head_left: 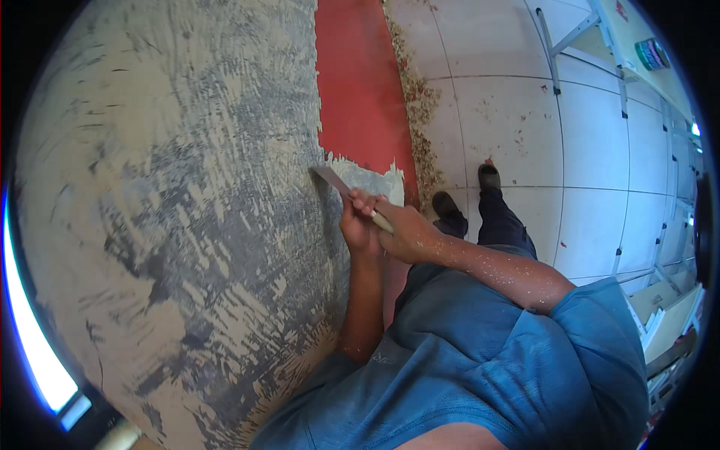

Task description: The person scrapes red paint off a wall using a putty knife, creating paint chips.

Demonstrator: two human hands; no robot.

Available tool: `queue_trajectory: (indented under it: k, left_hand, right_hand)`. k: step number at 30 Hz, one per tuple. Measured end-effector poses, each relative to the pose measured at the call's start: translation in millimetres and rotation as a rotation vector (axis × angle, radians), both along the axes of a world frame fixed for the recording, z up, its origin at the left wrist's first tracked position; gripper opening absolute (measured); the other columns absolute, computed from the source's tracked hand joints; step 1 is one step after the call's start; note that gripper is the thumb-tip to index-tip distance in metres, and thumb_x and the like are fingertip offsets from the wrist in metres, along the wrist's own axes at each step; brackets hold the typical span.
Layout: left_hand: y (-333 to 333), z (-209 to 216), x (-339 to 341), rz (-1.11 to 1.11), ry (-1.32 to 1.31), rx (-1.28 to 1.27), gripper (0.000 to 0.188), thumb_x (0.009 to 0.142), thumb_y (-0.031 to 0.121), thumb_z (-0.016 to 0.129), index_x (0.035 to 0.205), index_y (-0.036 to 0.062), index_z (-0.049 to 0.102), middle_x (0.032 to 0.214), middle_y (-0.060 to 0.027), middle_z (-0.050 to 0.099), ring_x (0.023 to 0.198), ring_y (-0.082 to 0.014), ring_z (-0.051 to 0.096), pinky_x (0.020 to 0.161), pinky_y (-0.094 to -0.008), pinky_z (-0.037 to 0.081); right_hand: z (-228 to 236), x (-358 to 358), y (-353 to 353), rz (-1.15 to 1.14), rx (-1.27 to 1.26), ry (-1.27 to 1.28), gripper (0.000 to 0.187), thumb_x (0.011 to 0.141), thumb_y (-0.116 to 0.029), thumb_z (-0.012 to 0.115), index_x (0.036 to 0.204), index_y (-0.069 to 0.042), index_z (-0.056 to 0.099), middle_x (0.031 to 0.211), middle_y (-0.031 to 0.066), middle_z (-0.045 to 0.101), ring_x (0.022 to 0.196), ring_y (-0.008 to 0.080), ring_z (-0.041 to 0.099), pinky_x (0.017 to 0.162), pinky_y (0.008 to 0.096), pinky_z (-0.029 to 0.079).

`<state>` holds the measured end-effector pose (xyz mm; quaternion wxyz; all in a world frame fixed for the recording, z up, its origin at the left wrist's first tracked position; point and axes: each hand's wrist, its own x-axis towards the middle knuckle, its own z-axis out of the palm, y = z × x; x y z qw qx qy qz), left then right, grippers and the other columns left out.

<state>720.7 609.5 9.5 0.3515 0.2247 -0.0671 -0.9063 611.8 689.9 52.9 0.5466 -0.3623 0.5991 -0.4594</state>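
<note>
Scraper point(330, 180), with a flat metal blade and a pale handle, is gripped by both hands near the middle of the view, its blade pointed toward ten o'clock and its edge set against the wall point(217, 187). The handle is clasped by the right hand point(409, 232); the left hand point(361, 231) is closed just behind the blade, its fingers partly hidden. At nine o'clock the wall is covered with beige streaks over grey. At twelve o'clock a red band point(360, 82) is seen, ended by a ragged edge above a grey patch point(371, 180). Loose flakes point(422, 109) are scattered at one o'clock along the tiled floor point(510, 127). At two o'clock a dark can point(652, 55) is carried by a pale surface point(643, 22).
</note>
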Motion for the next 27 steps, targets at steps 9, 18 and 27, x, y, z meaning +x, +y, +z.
queue_trajectory:
  k: [9,18,27]
  left_hand:
    - [-1,6,-28,0.082,-0.044,0.091,0.024,0.096,0.028,0.038,0.089,0.0104,0.053,0.067,0.0022,0.05,0.062,-0.0121,0.048,0.088,-0.0336,0.037]
    - [-4,5,-25,0.097,-0.137,0.104,0.025,0.096,0.03,0.036,0.081,0.0144,0.047,0.057,0.0037,0.043,0.053,-0.01,0.042,0.081,-0.0309,0.038]
    - [-6,4,-24,0.114,-0.106,0.093,0.021,0.094,0.018,0.035,0.082,0.0121,0.05,0.058,0.0027,0.047,0.054,-0.0117,0.046,0.082,-0.034,0.04]
  right_hand:
    - [-9,-41,-15,0.183,0.088,-0.049,0.025,0.073,-0.006,0.049,0.096,0.001,0.051,0.08,0.0263,0.058,0.078,0.0418,0.059,0.067,0.0427,0.047]
    - [-16,-34,-19,0.19,0.115,-0.101,0.022,0.072,-0.005,0.053,0.093,0.001,0.05,0.078,0.0238,0.056,0.077,0.0406,0.058,0.064,0.0403,0.045]
    - [-7,-38,-24,0.201,0.103,-0.09,0.025,0.074,-0.006,0.052,0.097,0.001,0.049,0.078,0.0256,0.058,0.079,0.0432,0.058,0.065,0.0451,0.047]
